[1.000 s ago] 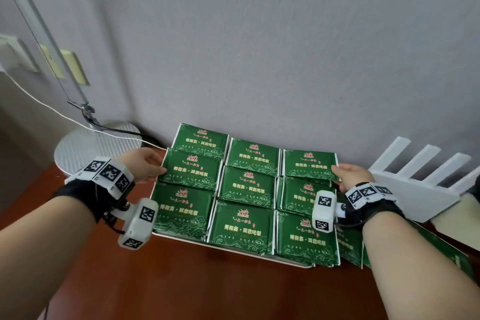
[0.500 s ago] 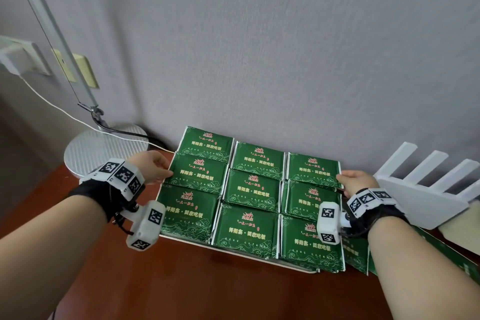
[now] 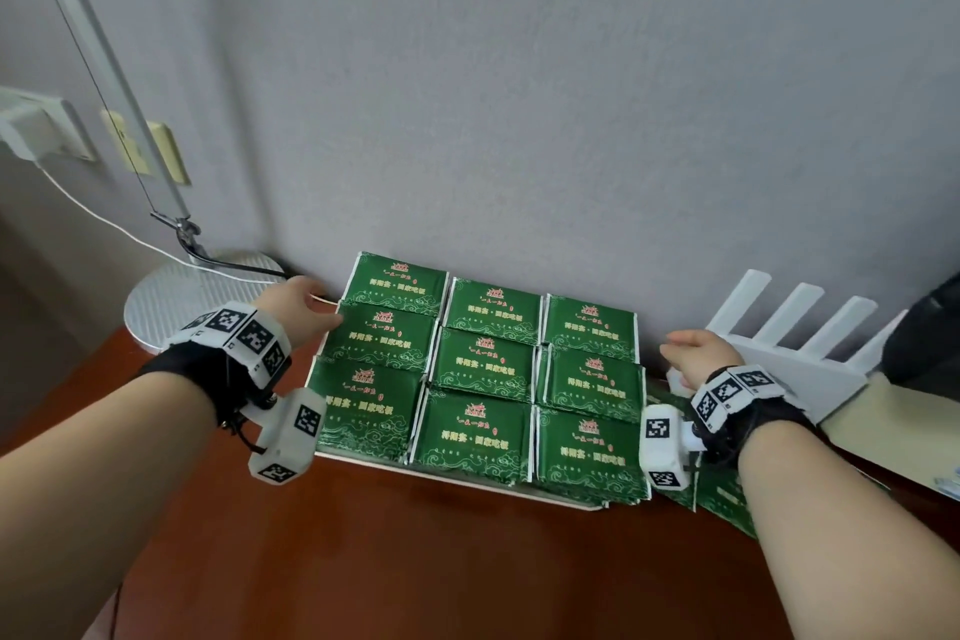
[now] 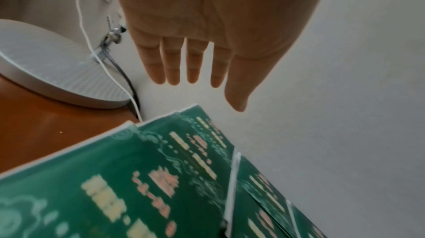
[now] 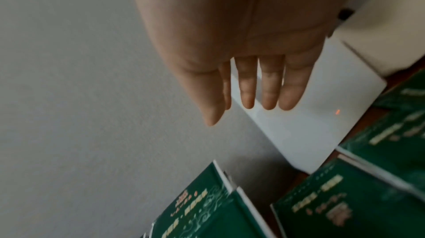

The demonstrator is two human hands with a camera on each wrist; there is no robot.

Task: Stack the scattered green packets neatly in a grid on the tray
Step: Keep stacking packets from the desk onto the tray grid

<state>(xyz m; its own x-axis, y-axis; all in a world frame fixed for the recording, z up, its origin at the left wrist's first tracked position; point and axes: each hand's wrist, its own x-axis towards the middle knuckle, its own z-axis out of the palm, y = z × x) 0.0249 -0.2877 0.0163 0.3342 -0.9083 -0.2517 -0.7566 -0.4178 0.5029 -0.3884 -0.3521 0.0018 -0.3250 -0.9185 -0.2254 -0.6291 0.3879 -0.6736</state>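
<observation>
My left hand [image 3: 296,309] hung flat at the left edge of the grid, fingers [image 4: 194,64] straight and slightly spread, with nothing in it; from the head view I could not tell whether its fingertips touched the packets or only hovered beside them. My right hand [image 3: 698,359] was the same on the other side, fingers [image 5: 268,85] extended and empty, just off the right edge of the grid and apart from it. The green packets [image 3: 485,364] lay face up in three rows of three on the white tray [image 3: 467,479], which sat on the reddish-brown desk [image 3: 363,561] against the grey wall [image 3: 519,94]. The far-left packet overlapped the one in front of it a little. More green packets [image 3: 722,496] lay loose on the desk to the right of the tray, under my right wrist. A round lamp base [image 3: 202,288] stood to the left, and a white slatted rack [image 3: 800,343] to the right.
</observation>
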